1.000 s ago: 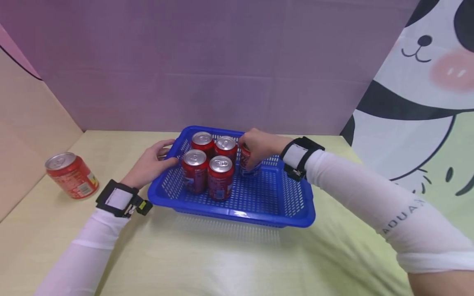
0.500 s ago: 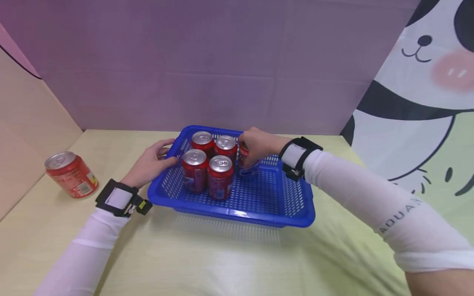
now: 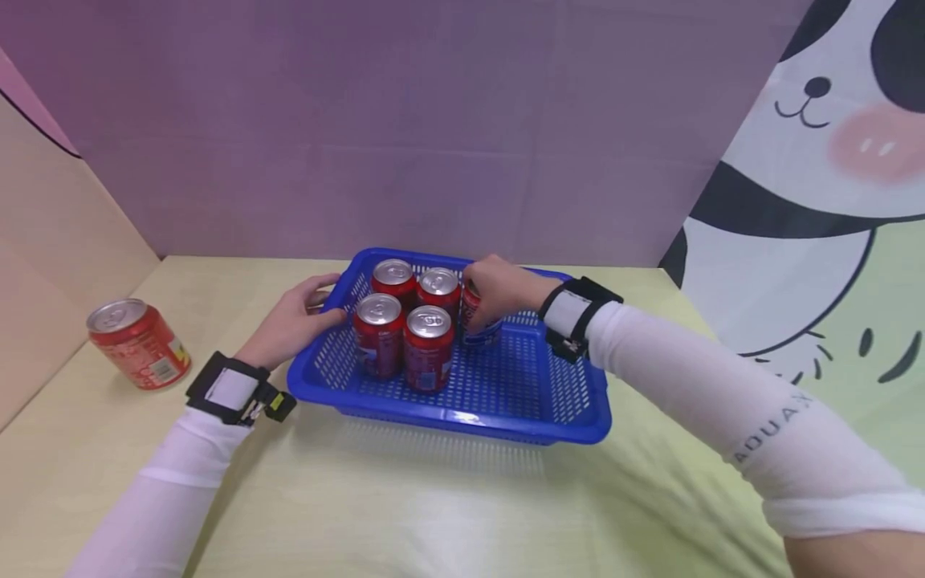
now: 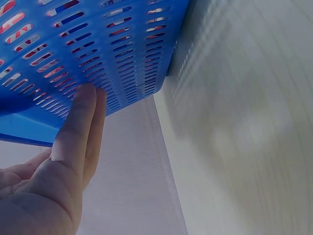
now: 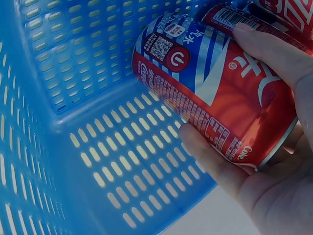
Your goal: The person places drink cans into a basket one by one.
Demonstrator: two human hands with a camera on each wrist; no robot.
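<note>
My right hand [image 3: 502,287] grips a red-and-blue Coke can [image 5: 215,93] inside a blue perforated basket [image 3: 448,416]. In the right wrist view the thumb and fingers lie on opposite sides of this can, and its lower end is close to the basket's floor. Several red cans stand upright in the basket's left half, with front cans [image 3: 429,353] and back cans [image 3: 393,277] grouped together. At the basket's left side, my left hand [image 3: 289,325] holds the rim, thumb over it. The left wrist view shows two straight fingers [image 4: 76,122] against the outer wall.
Another red can [image 3: 140,345] leans on the table at the far left, beside a pale side wall [image 3: 50,265]. A purple wall [image 3: 361,160] rises behind the basket. On the right hangs a panda-printed sheet [image 3: 802,193].
My right hand and its can have shifted slightly left, toward the grouped cans. The left hand keeps its place at the basket's rim.
</note>
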